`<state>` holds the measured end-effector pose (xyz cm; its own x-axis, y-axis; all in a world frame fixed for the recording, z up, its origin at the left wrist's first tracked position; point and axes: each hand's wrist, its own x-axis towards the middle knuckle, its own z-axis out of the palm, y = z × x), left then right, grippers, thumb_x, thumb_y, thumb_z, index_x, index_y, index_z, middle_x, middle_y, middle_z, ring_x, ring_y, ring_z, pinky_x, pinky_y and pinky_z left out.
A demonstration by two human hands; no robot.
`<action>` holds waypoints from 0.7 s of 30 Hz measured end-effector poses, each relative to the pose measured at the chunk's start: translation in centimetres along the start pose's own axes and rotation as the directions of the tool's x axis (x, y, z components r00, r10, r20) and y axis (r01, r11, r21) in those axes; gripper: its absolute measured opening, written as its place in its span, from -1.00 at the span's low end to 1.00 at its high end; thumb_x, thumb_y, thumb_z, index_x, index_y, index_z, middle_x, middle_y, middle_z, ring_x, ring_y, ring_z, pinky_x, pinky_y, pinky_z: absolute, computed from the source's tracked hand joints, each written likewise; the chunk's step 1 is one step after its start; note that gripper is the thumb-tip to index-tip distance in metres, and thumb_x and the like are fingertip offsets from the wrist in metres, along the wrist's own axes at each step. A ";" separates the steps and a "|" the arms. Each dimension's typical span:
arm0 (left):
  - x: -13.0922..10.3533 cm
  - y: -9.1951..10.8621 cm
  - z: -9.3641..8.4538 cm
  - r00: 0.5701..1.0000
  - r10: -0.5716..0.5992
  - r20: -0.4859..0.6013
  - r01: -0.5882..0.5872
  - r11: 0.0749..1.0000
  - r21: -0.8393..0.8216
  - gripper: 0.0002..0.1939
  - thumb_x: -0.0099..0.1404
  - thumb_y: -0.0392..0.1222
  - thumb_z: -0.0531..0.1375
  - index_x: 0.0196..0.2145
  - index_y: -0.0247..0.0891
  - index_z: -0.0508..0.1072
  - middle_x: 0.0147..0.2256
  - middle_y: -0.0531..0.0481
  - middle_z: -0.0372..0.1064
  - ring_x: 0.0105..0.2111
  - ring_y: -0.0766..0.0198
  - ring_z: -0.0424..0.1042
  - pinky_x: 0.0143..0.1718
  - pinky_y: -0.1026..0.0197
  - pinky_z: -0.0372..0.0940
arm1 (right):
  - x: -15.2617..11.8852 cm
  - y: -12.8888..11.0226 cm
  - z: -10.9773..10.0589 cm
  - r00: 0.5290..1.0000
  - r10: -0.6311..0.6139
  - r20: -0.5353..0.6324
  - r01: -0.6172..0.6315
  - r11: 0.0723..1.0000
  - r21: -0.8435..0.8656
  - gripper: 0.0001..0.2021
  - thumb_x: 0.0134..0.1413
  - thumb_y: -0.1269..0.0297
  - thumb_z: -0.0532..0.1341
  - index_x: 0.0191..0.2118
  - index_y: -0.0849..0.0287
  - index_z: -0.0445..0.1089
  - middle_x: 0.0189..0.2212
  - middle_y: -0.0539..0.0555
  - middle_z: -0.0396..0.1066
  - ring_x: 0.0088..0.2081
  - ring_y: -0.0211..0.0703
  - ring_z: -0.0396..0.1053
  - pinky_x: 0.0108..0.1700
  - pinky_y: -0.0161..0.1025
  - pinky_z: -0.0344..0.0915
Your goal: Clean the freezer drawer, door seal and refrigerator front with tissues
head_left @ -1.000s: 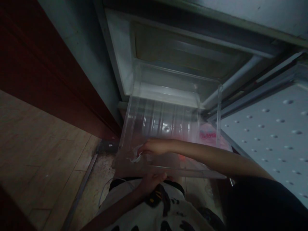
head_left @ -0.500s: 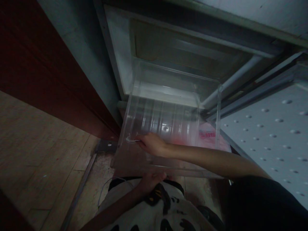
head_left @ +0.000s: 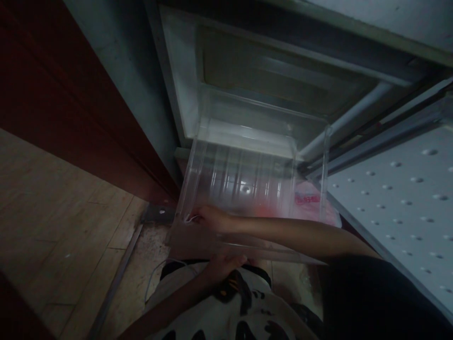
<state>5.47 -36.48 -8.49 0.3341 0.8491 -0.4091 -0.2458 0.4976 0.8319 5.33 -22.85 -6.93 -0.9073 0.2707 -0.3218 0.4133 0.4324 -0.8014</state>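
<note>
A clear plastic freezer drawer (head_left: pixel 247 163) is pulled out and tilted down in front of my body. My right hand (head_left: pixel 214 218) reaches into it from the right, near its front left corner. Those fingers are closed on a thin white scrap (head_left: pixel 193 218), perhaps tissue; only a wisp of it shows. At the drawer's near edge, my left hand (head_left: pixel 224 265) grips the front wall, thumb lying along the outside and the other fingers mostly hidden.
Behind the drawer is the open freezer compartment (head_left: pixel 180 71). Its dimpled door (head_left: pixel 396 208) stands open on the right. A pink-and-white bag (head_left: pixel 309 198) lies beyond the drawer's right wall. A dark red door frame (head_left: pixel 88 118) rises on the left, above tiled floor (head_left: pixel 78 226).
My right hand has slid slightly left and toward me inside the drawer, with the white scrap still in its fingers. My left hand keeps its hold on the front edge.
</note>
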 end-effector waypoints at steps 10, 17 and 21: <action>0.3 -1.4 -0.5 0.998 0.042 -0.044 -0.042 0.999 0.002 -0.34 0.05 0.39 0.17 -0.32 -0.32 0.60 -0.29 -0.16 0.55 -0.21 0.02 0.50 0.03 -0.04 0.28 | 0.0 -1.4 -0.6 0.998 0.039 0.058 -0.041 0.998 0.044 -0.75 0.13 0.58 0.09 -0.17 0.27 0.47 -0.21 0.13 0.53 -0.15 -0.14 0.46 -0.06 -0.21 0.31; -0.1 0.0 -0.1 0.998 0.056 -0.021 -0.056 0.998 0.008 -0.37 0.09 0.37 0.14 -0.31 -0.29 0.61 -0.23 -0.14 0.54 -0.16 0.02 0.48 0.09 -0.03 0.22 | -2.3 -3.9 -2.5 0.975 -0.130 0.182 0.085 0.968 0.237 -0.79 0.21 0.51 0.09 -0.09 0.30 0.41 -0.12 0.12 0.50 -0.11 -0.24 0.44 -0.05 -0.35 0.31; -0.1 0.2 0.1 0.999 0.004 -0.033 -0.004 1.000 -0.003 -0.39 0.08 0.36 0.14 -0.31 -0.27 0.61 -0.23 -0.13 0.55 -0.15 0.00 0.48 0.06 -0.04 0.26 | -3.3 -4.3 -3.3 0.944 -0.228 0.240 0.169 0.956 0.241 -0.77 0.24 0.50 0.08 -0.05 0.34 0.39 -0.03 0.18 0.46 -0.02 -0.25 0.41 0.04 -0.33 0.28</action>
<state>5.45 -36.50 -8.26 0.3031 0.8564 -0.4181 -0.2503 0.4948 0.8321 6.80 -22.79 -0.80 -0.9689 -0.0496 -0.2423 0.2227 0.2517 -0.9418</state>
